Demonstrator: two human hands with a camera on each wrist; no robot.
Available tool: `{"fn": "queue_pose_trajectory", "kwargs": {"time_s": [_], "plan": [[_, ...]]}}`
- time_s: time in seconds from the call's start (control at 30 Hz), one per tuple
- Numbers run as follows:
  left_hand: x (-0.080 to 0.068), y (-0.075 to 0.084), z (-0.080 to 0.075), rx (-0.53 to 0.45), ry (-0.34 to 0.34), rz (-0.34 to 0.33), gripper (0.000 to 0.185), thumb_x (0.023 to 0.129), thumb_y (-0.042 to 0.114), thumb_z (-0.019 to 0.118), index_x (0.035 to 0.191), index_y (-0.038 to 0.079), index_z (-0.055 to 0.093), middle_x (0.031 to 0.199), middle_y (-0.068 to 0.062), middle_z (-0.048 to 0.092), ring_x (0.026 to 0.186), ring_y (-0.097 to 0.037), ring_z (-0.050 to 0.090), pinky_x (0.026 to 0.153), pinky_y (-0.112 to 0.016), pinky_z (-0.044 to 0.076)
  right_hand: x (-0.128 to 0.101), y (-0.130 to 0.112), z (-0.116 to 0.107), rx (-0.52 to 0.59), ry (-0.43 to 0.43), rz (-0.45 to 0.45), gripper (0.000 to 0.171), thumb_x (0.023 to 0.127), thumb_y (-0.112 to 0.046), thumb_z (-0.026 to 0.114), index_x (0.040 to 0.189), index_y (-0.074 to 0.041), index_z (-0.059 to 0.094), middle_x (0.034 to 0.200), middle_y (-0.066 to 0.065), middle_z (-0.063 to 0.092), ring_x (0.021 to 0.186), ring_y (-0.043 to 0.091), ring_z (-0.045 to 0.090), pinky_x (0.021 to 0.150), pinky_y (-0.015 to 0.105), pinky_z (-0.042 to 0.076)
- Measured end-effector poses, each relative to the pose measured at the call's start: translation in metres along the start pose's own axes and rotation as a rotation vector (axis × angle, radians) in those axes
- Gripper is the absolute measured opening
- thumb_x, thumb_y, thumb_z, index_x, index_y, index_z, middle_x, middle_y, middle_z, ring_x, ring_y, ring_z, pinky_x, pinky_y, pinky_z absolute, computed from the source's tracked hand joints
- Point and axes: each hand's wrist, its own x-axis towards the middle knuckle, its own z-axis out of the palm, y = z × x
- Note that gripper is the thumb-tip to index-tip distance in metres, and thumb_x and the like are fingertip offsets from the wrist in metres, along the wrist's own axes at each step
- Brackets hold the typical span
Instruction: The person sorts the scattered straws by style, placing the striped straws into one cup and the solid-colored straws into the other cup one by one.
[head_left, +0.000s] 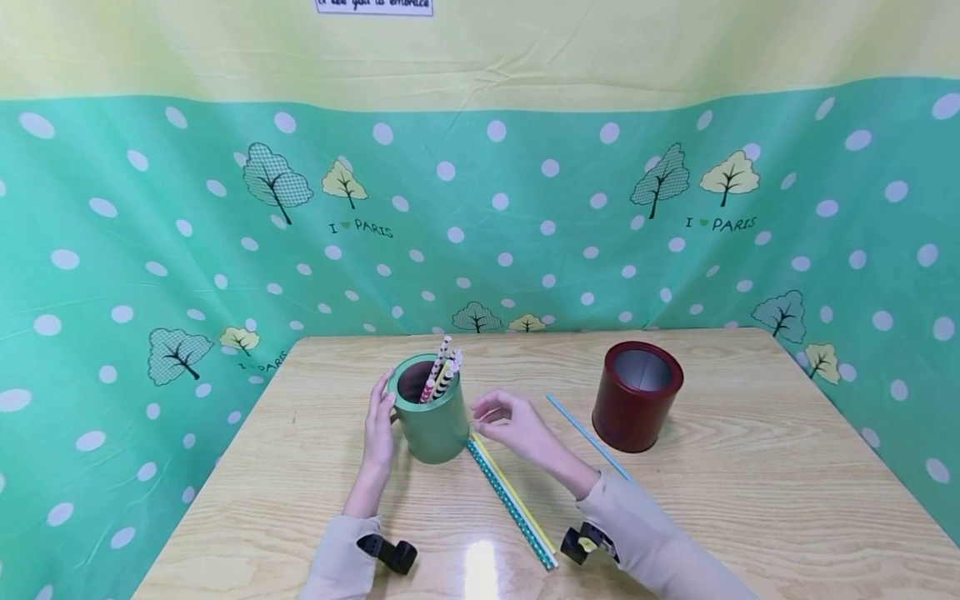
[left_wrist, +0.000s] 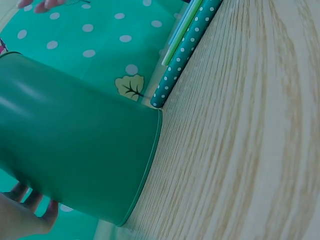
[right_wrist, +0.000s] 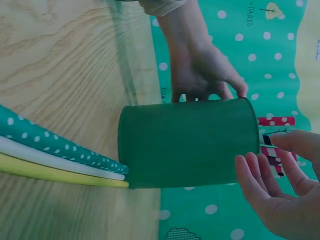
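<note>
Left of centre on the table [head_left: 750,467], green can [head_left: 435,429] stands upright, mouth up. A bundle of patterned straws [head_left: 442,371] sits inside, tops poking above the rim, gathered at the right of the mouth; the rest of the opening looks free, perhaps simply because they have slid together. Exact count hard to make: they overlap.

Left hand [head_left: 378,429] clasps the can's left side, thumb and fingers spread along the wall near the rim. Likely reason: to steady it, since a high hold should check tipping better than one at the base.

Right hand [head_left: 517,425] hangs just beside the can on the other side, thumb and fingers bent and parted, nothing visible between them. The two hands are apart, can between. Whether a right fingertip brushes the can, I cannot tell.

Three loose straws lie side by side, far ends close to the can's base: dotted straw [head_left: 510,502], white straw [right_wrist: 60,161], yellow straw [head_left: 513,492]. Laid like that, probably within easy reach of either hand.

Blue straw [head_left: 589,437] lies alone, passing by the right forearm. Red can [head_left: 633,408] stands upright beyond it, well apart from the green one, presumably leaving elbow room; grey inner wall visible.
</note>
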Motion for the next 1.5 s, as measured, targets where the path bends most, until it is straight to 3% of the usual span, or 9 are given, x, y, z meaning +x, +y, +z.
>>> {"fn": "queue_pose_trajectory", "kwargs": {"time_s": [0.33, 0.73, 1.17, 1.5], "plan": [[0.0, -0.001, 0.0, -0.001, -0.003, -0.001, 0.044, 0.094, 0.022, 0.031, 0.137, 0.013, 0.031, 0.137, -0.009, 0.036, 0.115, -0.022, 0.036, 0.089, -0.042, 0.028, -0.006, 0.019, 0.004, -0.019, -0.123, 0.03, 0.023, 0.08, 0.003, 0.056, 0.101, 0.011, 0.052, 0.097, 0.025, 0.055, 0.086, 0.028, 0.056, 0.071, 0.024, 0.047], [-0.001, 0.001, 0.0, -0.009, 0.007, 0.011, 0.043, 0.094, 0.019, 0.03, 0.137, 0.012, 0.032, 0.136, -0.012, 0.036, 0.114, -0.021, 0.038, 0.088, -0.042, 0.029, -0.011, 0.035, 0.008, -0.081, -0.162, 0.065, 0.023, 0.077, 0.006, 0.058, 0.099, 0.009, 0.055, 0.096, 0.023, 0.056, 0.082, 0.024, 0.056, 0.066, 0.021, 0.046], [0.0, 0.001, -0.001, -0.014, -0.015, 0.021, 0.044, 0.095, 0.019, 0.029, 0.138, 0.008, 0.028, 0.138, -0.013, 0.034, 0.117, -0.026, 0.035, 0.089, -0.043, 0.027, -0.016, 0.048, 0.011, -0.19, -0.208, 0.026, 0.023, 0.072, 0.008, 0.061, 0.094, 0.008, 0.057, 0.086, 0.019, 0.058, 0.074, 0.023, 0.058, 0.062, 0.018, 0.045], [0.0, 0.001, -0.001, -0.022, -0.015, 0.025, 0.044, 0.095, 0.019, 0.03, 0.137, 0.009, 0.029, 0.135, -0.015, 0.037, 0.114, -0.02, 0.038, 0.089, -0.041, 0.028, -0.017, 0.054, 0.011, -0.263, -0.252, 0.081, 0.024, 0.073, 0.006, 0.061, 0.097, 0.003, 0.058, 0.086, 0.013, 0.058, 0.074, 0.017, 0.056, 0.064, 0.021, 0.045]]}}
